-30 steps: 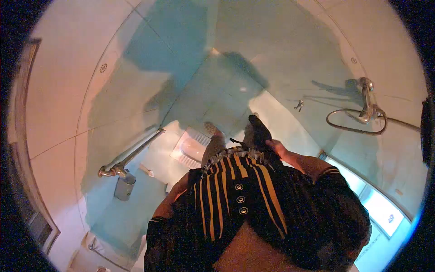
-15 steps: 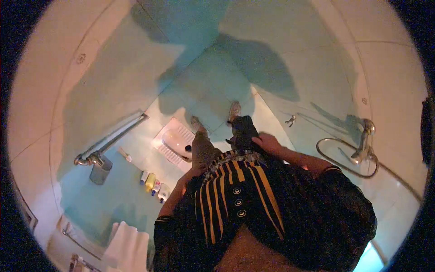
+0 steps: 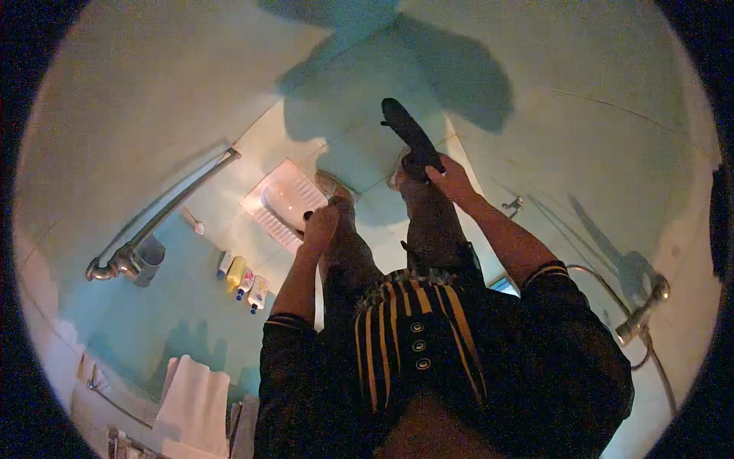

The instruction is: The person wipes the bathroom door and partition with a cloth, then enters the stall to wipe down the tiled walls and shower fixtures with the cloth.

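My right hand (image 3: 453,182) grips a long dark piece of cloth (image 3: 409,126) that looks like a trouser leg. Its free end sticks up and away beyond my right foot, while the near end lies around my lower right leg. My left hand (image 3: 323,226) is down at my left shin with its fingers curled; whatever it pinches there is hidden. I wear a black top with yellow stripes (image 3: 409,302) and pale shoes, the left shoe (image 3: 333,186) standing on the floor.
A squat toilet (image 3: 284,200) lies beside my left foot. Several bottles (image 3: 237,274) and a brush (image 3: 197,223) stand left of it. A metal rail (image 3: 180,200) runs along the left wall, towels (image 3: 191,402) hang lower left, and a shower tap (image 3: 646,306) is on the right wall.
I have bent lower, and both hands have moved down my legs. The dark cloth has gone from my right thigh to near the foot, its end now swung up.
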Available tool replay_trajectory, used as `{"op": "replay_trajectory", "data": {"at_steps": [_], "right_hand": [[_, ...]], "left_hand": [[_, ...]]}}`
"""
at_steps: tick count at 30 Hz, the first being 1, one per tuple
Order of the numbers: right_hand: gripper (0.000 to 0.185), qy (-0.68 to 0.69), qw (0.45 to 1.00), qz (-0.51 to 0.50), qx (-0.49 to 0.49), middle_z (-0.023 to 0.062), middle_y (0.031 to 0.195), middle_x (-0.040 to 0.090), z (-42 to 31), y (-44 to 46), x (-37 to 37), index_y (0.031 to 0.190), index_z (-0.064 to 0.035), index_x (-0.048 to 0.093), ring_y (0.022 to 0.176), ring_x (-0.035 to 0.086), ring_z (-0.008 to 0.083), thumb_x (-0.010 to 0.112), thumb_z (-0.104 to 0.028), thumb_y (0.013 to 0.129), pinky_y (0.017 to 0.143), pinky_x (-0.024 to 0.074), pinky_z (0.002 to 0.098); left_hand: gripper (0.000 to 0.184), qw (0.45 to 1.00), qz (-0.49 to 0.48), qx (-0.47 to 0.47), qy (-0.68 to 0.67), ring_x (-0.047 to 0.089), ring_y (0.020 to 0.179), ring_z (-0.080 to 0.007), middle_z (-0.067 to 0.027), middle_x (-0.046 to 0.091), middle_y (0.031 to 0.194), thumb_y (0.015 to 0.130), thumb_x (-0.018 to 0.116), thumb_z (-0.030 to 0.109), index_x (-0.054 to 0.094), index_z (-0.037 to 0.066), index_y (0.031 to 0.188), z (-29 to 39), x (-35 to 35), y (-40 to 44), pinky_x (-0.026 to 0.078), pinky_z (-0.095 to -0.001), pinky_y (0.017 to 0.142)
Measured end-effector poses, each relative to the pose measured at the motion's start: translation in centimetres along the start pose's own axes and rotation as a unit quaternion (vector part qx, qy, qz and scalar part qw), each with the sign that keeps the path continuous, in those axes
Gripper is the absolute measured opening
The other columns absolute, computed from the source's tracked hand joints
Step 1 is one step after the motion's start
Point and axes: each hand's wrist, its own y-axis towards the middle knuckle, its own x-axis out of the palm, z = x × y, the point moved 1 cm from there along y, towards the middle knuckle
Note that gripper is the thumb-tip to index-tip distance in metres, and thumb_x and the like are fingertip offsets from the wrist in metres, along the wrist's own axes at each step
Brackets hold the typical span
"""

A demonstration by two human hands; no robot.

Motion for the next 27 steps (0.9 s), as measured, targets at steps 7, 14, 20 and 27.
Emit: {"op": "replay_trajectory", "data": {"at_steps": [7,14,20,27], "right_hand": [[0.035,0.545,0.806,0.007,0.229,0.0128,0.073,0.059,0.2,6.3,6.8,0.101,-0.0014,0.050,0.047,0.055,0.0228,0.053,-0.028,0.079,0.042,0.0479,0.0340],[0.040,0.590,0.769,-0.031,0.242,0.0136,0.081,0.061,4.3,11.5,12.1,0.105,0.0002,0.050,0.056,0.058,0.0235,0.055,-0.027,0.077,0.047,0.0493,0.0346],[0.035,0.560,0.794,0.000,0.235,0.0073,0.094,0.060,7.9,16.0,18.1,0.099,0.0013,0.057,0.085,0.055,0.0171,0.056,-0.029,0.082,0.079,0.0427,0.0303],[0.034,0.380,0.897,0.030,0.222,0.0078,0.092,0.059,9.0,19.9,17.4,0.102,0.0044,0.055,0.083,0.055,0.0162,0.053,-0.024,0.083,0.079,0.0424,0.0284]], "left_hand": [[0.042,0.977,0.193,-0.005,-0.095,0.051,0.098,-0.0359,-0.0207,0.056,0.101,0.076,0.059,0.019,0.048,0.001,0.112,0.1,3.4,9.6,0.040,-0.0407,0.086],[0.055,0.923,0.283,0.067,-0.252,0.043,0.112,-0.0365,-0.0197,0.044,0.121,0.071,0.066,0.015,0.043,0.004,0.120,4.1,1.1,15.4,0.036,-0.0415,0.093],[0.050,0.882,0.327,0.017,-0.340,0.043,0.112,-0.0360,-0.0191,0.044,0.122,0.072,0.063,0.010,0.045,0.005,0.119,1.5,4.2,20.6,0.035,-0.0421,0.094],[0.036,0.919,0.231,0.022,-0.318,0.051,0.104,-0.0317,-0.0147,0.054,0.110,0.077,0.057,0.005,0.050,0.005,0.112,-3.3,5.4,24.4,0.037,-0.0391,0.092]]}}
